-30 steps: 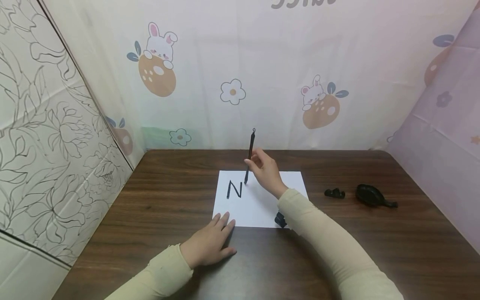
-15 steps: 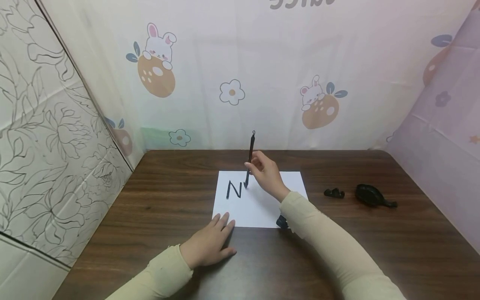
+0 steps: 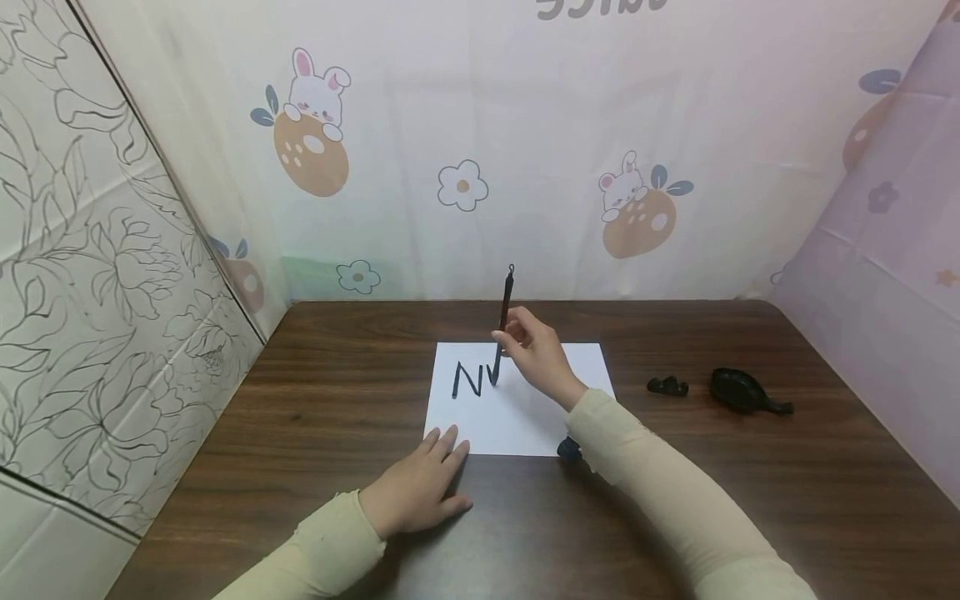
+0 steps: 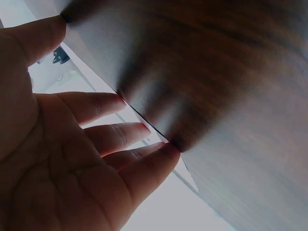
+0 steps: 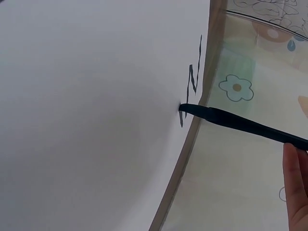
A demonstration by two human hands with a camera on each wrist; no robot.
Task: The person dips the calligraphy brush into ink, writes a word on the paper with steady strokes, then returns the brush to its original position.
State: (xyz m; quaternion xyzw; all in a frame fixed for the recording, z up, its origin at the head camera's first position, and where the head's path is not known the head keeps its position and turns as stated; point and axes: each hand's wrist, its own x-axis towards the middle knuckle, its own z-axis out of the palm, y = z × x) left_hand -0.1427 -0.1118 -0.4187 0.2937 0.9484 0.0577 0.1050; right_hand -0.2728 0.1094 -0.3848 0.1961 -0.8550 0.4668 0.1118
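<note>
My right hand (image 3: 542,354) pinches a dark writing brush (image 3: 506,304) by its handle, almost upright. In the right wrist view the tip of the brush (image 5: 226,118) touches the white paper (image 5: 96,96), its bristles bent. A black letter N (image 3: 467,380) stands on the paper (image 3: 517,425), and beside it a slanting stroke ends at the brush tip. My left hand (image 3: 416,487) lies with fingers spread, fingertips at the sheet's lower left edge. In the left wrist view the left hand (image 4: 82,144) has its fingertips down on the tabletop and paper edge.
A small black brush rest (image 3: 667,386) and a black dish with a handle (image 3: 741,390) stand on the wooden table (image 3: 300,400) to the right. A dark object (image 3: 569,451) sits at the paper's lower edge, partly behind the right sleeve. A patterned curtain (image 3: 525,125) hangs behind the table.
My right hand and the brush have moved slightly down toward me, and a new slanting stroke has appeared right of the N. The left hand has stayed in place.
</note>
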